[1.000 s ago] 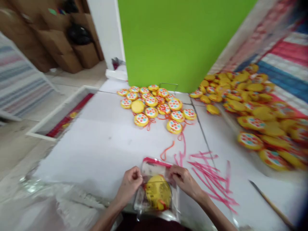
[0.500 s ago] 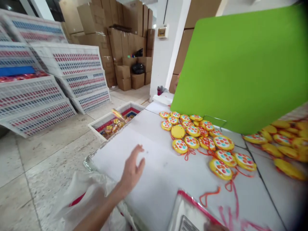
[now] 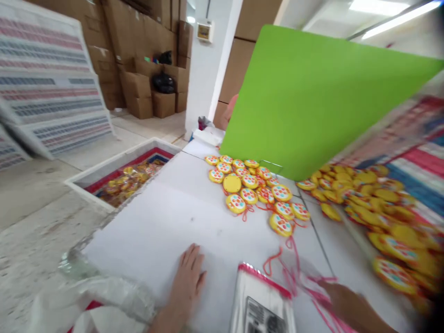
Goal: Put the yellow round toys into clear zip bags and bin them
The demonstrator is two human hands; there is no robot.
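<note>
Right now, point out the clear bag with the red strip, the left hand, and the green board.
clear bag (image 3: 261,303), head view, on its printed clear front below the red strip.
left hand (image 3: 187,282), head view, on the back of the hand.
green board (image 3: 312,97), head view, on its flat green face.

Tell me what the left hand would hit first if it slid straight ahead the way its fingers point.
The left hand lies flat on the white table, fingers pointing up and slightly right. Bare tabletop lies ahead first; further on, probably the near edge of the pile of yellow round toys, though depth is hard to judge.
</note>
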